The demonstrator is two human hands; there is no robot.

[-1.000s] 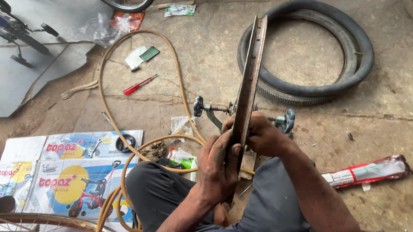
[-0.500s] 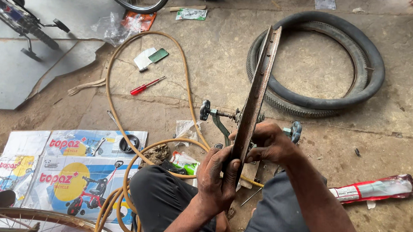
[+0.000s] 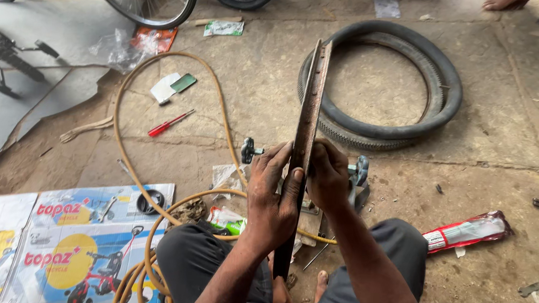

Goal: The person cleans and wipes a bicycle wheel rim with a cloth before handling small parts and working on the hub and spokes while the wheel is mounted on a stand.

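The rim's (image 3: 307, 129) lower end was hidden behind the left hand (image 3: 272, 197). The bicycle wheel (image 3: 145, 4) and cardboard box (image 3: 65, 245) were cut off by the frame's edges.

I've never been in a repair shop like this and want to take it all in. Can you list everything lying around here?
wheel rim: one, rusty brown, edge-on at centre, gripped by both hands
tyre: one, black, on the floor behind the rim
hose: one, tan, looped across the floor at left
screwdriver: one, red handle, inside the hose loop
flattened box: one, colourful tricycle print, lower left
wrapped packet: one, red and white, lower right
bicycle wheel: one, black, top edge
left hand: one, on the rim's left side
right hand: one, on the rim's right side
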